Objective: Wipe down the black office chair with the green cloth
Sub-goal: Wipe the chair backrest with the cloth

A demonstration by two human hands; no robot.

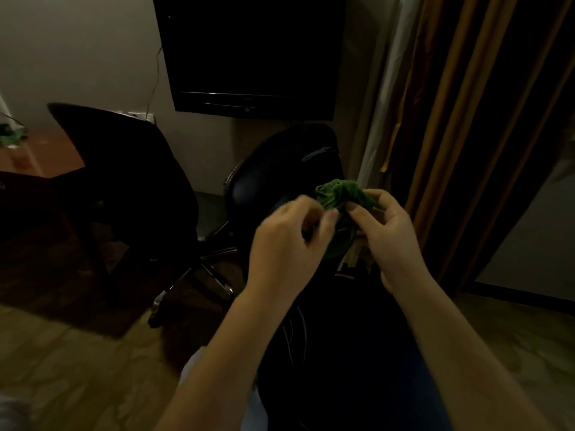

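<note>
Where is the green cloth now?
Head view, right of centre: the crumpled green cloth is held between the left hand and right hand, in front of the black office chair.

Wood floor [81, 362], dark rug [56, 275], black wheeled chair [133, 181].

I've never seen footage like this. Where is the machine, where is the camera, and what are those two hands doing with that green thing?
There is no machine here: a person works with bare hands. The single picture comes from a wide-angle camera worn on the person's head, looking forward and down, so the arms reach in from below. The left hand and right hand both pinch a crumpled green cloth between them. Just behind it is a glossy black chair. Further left stands a black office chair on a shiny star-shaped base. A dark flat television hangs on the wall, and brown curtains hang at the right.
</note>
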